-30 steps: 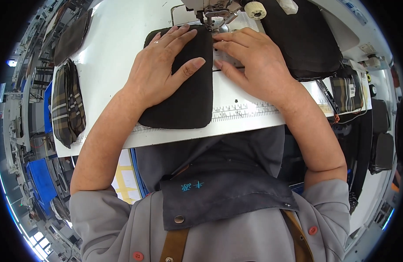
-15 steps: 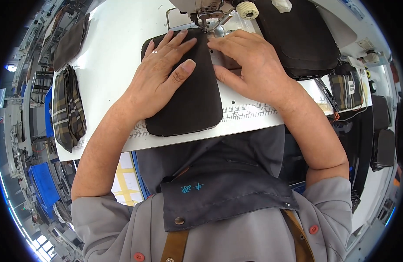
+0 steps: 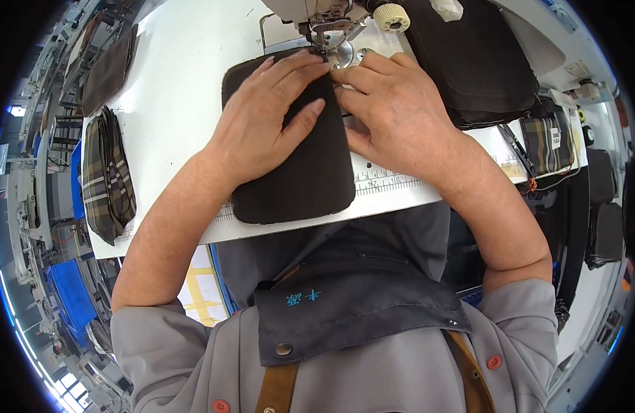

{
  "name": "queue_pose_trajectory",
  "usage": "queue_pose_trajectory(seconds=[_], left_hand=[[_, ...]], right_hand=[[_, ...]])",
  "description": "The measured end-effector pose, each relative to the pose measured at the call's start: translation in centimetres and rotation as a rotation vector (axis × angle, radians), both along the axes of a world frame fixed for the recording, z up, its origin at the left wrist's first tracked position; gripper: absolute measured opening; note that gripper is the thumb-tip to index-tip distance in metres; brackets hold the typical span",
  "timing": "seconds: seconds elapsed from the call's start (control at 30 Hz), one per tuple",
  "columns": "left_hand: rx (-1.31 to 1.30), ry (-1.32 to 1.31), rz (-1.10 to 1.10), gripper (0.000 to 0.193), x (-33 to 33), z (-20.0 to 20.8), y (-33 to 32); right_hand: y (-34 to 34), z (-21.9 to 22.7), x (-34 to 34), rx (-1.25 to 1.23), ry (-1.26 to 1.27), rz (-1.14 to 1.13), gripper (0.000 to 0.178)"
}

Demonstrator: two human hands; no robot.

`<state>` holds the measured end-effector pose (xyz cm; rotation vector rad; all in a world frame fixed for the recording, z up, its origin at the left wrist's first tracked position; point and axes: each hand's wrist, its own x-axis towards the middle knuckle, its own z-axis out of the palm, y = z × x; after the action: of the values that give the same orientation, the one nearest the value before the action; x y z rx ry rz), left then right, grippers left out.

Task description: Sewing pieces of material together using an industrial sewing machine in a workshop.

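While one spread left hand touches one panel, the right's grip is unclear.

A nearly black fabric panel, a long rectangle with rounded corners, lies flat on a white table. Slightly slanted, its far end leans left, the far right corner beneath a sewing machine's head.

Left grip spread on dark panel, right grip at its edge, sewing machine beyond
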<state>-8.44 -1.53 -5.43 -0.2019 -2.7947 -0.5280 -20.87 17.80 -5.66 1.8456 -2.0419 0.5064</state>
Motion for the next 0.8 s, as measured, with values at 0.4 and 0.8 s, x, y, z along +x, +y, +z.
queue_pose_trajectory(seconds=[0.4,0.8], left_hand=[[-0.088,-0.025,-0.015,0.044,-0.1,-0.2,-1.1],[-0.119,0.02,0.026,0.04,-0.7,-0.9,-2.0]], right_hand=[[0.0,-0.3,0.0,-0.07,-0.027,0.019,0.028],[-0.4,-0.3,-0.3,-0.058,0.009,-0.062,0.017]])
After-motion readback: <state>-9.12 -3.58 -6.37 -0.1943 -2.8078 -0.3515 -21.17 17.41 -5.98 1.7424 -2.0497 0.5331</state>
